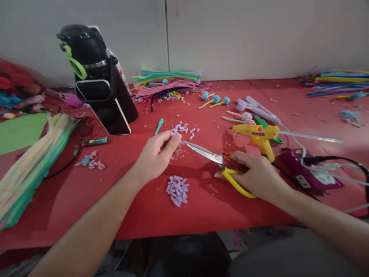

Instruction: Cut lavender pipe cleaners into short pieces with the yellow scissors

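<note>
My right hand (253,173) is closed round the handles of a pair of scissors (206,152), which have one yellow and one red handle. The blades look closed, and their tip reaches to the fingertips of my left hand (160,152). My left thumb and forefinger are pinched together; what lies between them is too small to name. Small lilac cut pieces (181,129) are scattered just beyond that hand. Nearer the table's front edge is a heaped pile of lilac pieces (177,190). A short teal stem with a rounded end (159,125) lies beyond my left wrist.
On the right are a yellow glue gun (255,132) and a purple power strip (308,169) with cables. A black bottle (100,77) stands at the left behind a phone-like device. Bundles of coloured strips (170,82) lie along the wall, with another bundle (31,165) at far left.
</note>
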`<state>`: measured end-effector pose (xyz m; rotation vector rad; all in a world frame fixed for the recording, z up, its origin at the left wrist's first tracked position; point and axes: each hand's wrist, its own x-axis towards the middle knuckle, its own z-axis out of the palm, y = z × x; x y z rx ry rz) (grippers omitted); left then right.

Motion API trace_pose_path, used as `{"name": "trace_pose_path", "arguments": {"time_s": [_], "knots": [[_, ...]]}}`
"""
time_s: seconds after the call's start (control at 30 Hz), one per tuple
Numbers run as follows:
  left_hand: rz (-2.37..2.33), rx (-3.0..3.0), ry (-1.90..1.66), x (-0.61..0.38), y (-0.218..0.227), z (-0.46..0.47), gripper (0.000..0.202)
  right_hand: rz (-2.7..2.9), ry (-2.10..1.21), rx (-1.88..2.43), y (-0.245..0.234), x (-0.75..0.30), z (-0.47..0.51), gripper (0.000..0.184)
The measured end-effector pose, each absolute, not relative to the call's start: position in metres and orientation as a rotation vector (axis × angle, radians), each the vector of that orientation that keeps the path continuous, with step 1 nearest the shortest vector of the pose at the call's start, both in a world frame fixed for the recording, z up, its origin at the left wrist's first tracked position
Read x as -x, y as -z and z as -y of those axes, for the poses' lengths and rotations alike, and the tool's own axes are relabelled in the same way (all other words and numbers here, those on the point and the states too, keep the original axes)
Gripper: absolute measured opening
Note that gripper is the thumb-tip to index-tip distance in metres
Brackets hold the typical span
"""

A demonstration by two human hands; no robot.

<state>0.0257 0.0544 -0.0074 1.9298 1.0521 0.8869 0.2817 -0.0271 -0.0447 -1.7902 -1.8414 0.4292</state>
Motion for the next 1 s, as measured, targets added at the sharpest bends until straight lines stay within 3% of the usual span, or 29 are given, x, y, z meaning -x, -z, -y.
{"name": "trace_pose_path", "arguments": {"time_s": [1.0], "knots": [[-1.007,-2.027,-0.976,-0.0215,0.0126,-0.0589,0.029,1.854,-0.442,1.756,0.0379,-0.2806,0.0273,0.062]]}}
